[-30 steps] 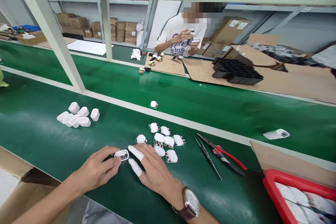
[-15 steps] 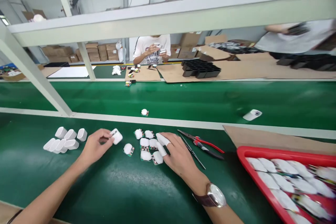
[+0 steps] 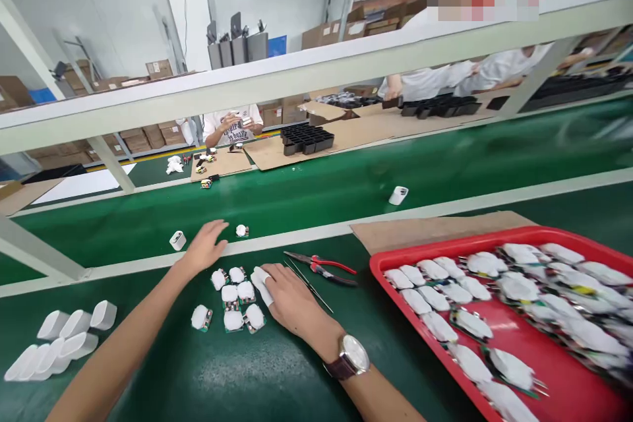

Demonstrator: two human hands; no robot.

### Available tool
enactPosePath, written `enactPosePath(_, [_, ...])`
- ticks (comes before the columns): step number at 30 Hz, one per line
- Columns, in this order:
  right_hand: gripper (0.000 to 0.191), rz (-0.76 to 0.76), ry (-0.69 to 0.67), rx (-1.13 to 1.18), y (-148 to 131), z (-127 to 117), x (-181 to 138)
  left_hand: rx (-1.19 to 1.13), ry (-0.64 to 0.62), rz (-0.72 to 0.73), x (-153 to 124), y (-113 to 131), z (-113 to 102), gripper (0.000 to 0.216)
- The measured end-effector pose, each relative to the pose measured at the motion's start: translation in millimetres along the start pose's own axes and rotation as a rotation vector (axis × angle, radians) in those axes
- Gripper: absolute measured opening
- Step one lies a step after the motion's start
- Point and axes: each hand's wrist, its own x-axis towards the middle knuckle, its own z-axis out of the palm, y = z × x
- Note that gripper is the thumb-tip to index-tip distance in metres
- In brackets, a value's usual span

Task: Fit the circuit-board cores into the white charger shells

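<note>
My left hand (image 3: 206,247) reaches over the green belt with its fingers stretched and nothing in them. Close to its fingertips lies a small circuit board with a white cover (image 3: 242,231). Left of the wrist, a white plastic casing (image 3: 177,240) rests on the belt. On the table, my right hand (image 3: 289,297) lies with fingers extended, white cots on some of them, beside a cluster of similar white-covered circuit boards (image 3: 230,294). One more such board (image 3: 201,318) sits slightly apart. Several empty white casings (image 3: 76,324) stand grouped at the far left.
Red-handled pliers (image 3: 321,265) and tweezers (image 3: 309,285) lie right of my right hand. A red tray (image 3: 378,265) holds many white-covered boards. Another white casing (image 3: 398,195) is on the belt. Across it, a person (image 3: 232,126) handles small parts near a black divided tray (image 3: 306,138).
My left hand has let go of the white casing, which is now on the belt, and moved forward and rightward towards the lone board there. The view has turned right.
</note>
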Motion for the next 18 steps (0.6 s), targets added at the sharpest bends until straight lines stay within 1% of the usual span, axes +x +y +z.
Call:
enactPosePath(2, [0.047,-0.012,-0.018,-0.001,-1.1,2.3,-2.1,-0.051,-0.057,0.068,18.1,17.5,29.9,0.047])
enactPosePath(4, [0.049,-0.021,-0.03,-0.007,-1.3,3.8,-3.7,-0.088,-0.071,0.087,34.9,28.4,48.6,0.043])
enactPosePath(6, [0.048,-0.028,-0.034,-0.011,-1.1,4.5,-4.2,-0.112,-0.054,0.08,44.0,32.7,51.9,0.037])
enactPosePath(8, [0.045,-0.029,-0.03,-0.006,-1.1,5.1,-4.1,-0.123,-0.018,0.056,39.0,32.8,41.0,0.035])
enactPosePath(9, [0.042,-0.027,-0.027,-0.001,-1.1,5.5,-3.9,-0.123,0.005,0.038,30.2,32.3,31.6,0.035])
enactPosePath(11, [0.034,-0.021,-0.022,0.011,-1.4,6.3,-3.0,-0.114,0.047,-0.008,0.6,31.4,8.8,0.037])
enactPosePath(14, [0.03,-0.032,0.015,0.046,-3.0,6.7,-1.1,-0.078,0.066,-0.091,-64.7,33.7,-24.3,0.036])
enactPosePath(16, [0.035,-0.068,0.069,0.091,-5.9,6.1,0.2,-0.049,0.011,-0.156,-110.6,37.5,-41.5,0.035])
enactPosePath(18, [0.039,-0.123,0.119,0.146,-11.4,4.9,1.6,-0.039,-0.048,-0.206,-149.3,39.8,-58.3,0.041])
